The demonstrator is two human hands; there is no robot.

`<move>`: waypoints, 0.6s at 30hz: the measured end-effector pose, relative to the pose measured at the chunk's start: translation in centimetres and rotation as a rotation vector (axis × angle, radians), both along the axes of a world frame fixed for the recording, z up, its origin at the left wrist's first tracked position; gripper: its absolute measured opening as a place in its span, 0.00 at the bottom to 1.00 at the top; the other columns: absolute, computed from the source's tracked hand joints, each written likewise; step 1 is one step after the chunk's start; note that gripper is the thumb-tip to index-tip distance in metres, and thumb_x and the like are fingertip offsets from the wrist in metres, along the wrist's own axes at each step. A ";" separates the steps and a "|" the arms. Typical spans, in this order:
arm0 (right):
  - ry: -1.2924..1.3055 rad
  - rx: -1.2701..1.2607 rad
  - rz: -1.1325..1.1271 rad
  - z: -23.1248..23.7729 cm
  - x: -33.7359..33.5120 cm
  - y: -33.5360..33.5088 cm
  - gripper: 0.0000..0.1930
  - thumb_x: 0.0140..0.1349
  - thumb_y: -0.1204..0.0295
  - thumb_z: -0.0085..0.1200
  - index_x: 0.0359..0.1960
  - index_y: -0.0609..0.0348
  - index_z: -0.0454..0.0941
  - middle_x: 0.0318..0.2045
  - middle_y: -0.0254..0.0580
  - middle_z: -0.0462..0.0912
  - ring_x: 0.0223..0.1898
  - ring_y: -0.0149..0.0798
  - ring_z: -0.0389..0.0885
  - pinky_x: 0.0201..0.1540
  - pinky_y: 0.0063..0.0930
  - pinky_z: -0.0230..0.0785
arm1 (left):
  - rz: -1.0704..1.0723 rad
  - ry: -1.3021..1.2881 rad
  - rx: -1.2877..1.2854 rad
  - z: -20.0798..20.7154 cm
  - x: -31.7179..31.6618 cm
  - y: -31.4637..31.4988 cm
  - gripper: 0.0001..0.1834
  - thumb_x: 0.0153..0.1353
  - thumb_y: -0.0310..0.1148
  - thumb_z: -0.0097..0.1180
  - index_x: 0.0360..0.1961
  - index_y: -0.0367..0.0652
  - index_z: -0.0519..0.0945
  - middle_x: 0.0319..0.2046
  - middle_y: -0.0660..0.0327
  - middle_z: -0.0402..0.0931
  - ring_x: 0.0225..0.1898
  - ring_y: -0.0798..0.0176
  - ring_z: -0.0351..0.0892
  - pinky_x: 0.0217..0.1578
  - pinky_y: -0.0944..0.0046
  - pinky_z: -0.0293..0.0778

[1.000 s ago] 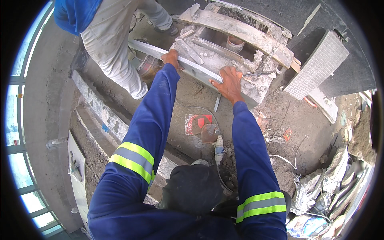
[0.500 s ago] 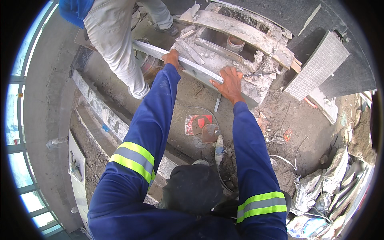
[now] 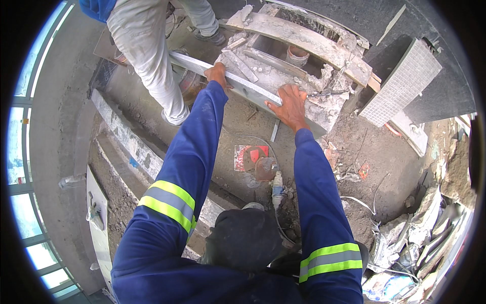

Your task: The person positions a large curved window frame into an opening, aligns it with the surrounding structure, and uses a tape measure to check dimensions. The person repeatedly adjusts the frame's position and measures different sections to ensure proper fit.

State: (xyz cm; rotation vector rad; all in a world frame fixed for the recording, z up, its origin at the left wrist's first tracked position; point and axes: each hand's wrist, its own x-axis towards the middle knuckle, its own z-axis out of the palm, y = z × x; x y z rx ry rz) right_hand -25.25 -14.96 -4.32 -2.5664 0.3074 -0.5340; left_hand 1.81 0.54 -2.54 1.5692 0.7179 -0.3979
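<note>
A long grey slab [image 3: 248, 90] with a pale speckled edge stands on its side, slanting from the far left to the middle right. My left hand [image 3: 217, 75] is closed over its upper edge near the middle. Further right, my right hand [image 3: 291, 105] grips the same edge, thumb on the near side and fingers over the top. Behind the slab lies a rough, mortar-covered worktop [image 3: 268, 63]. A curved pale board [image 3: 304, 43] rests on top of it. The slab's far side and the fingertips behind it are hidden.
Another person's leg [image 3: 147, 61] stands beside the slab's left end. A cable with a connector [image 3: 277, 187] lies on the dusty floor near a red and white packet [image 3: 243, 157]. A mosaic-tiled panel [image 3: 402, 83] leans at right. Debris sacks [image 3: 400, 243] lie lower right; a concrete curb [image 3: 126, 134] runs left.
The other person has shifted slightly to the right at the upper left. My hands and the slab stay almost where they were.
</note>
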 end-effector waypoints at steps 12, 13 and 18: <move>0.003 -0.005 -0.005 -0.2 0.1 0.0 0.28 0.56 0.48 0.73 0.45 0.60 0.83 0.53 0.41 0.78 0.60 0.47 0.70 0.62 0.47 0.59 | 0.003 0.022 0.018 -0.6 0.5 0.0 0.40 0.65 0.36 0.61 0.74 0.42 0.57 0.74 0.45 0.63 0.66 0.30 0.74 0.55 0.15 0.77; 0.005 -0.001 -0.002 -0.1 0.2 0.1 0.28 0.56 0.48 0.73 0.45 0.60 0.83 0.53 0.41 0.78 0.60 0.47 0.70 0.62 0.47 0.58 | 0.001 0.028 0.019 -0.7 0.8 0.2 0.40 0.65 0.36 0.61 0.75 0.42 0.57 0.74 0.45 0.63 0.66 0.30 0.74 0.55 0.15 0.77; 0.004 0.001 -0.008 -0.2 0.1 0.0 0.28 0.56 0.48 0.73 0.46 0.60 0.84 0.53 0.41 0.79 0.60 0.47 0.70 0.63 0.47 0.58 | -0.014 0.036 0.011 -1.1 1.0 0.0 0.39 0.66 0.36 0.61 0.75 0.42 0.57 0.74 0.45 0.63 0.67 0.29 0.74 0.55 0.14 0.76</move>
